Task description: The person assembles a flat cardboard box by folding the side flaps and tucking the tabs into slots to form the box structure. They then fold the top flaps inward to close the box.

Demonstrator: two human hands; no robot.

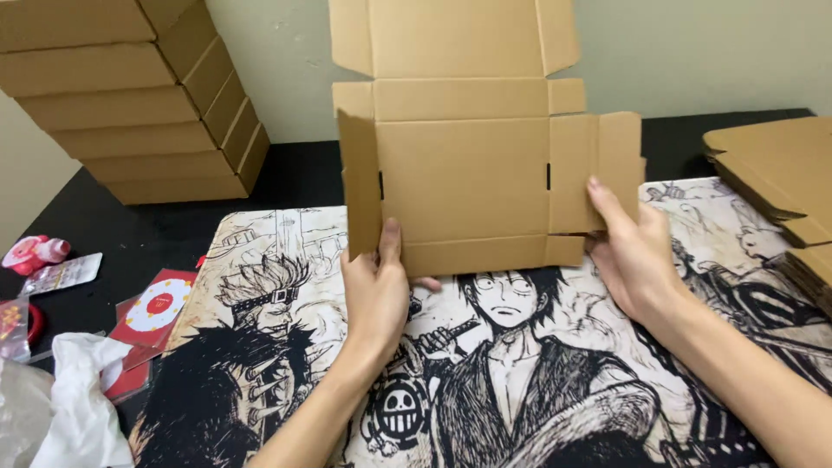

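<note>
With my left hand (374, 290) pinching the flat cardboard box (468, 173) at its raised left flap and my right hand (631, 251) gripping the right flap, I should fold squarely along each crease beside my fingers (392, 238).

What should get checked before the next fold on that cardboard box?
1. Left hand holds the flat cardboard box at its left side flap: ok.
2. Right hand holds the right side flap: ok.
3. Left flap raised off the panel: ok.
4. Right flap raised too: not ok, it lies flat.
5. Picture mat under the box bare where the box would rest: ok.
6. Slots along the fold lines lined up with the tabs: cannot tell.
</note>
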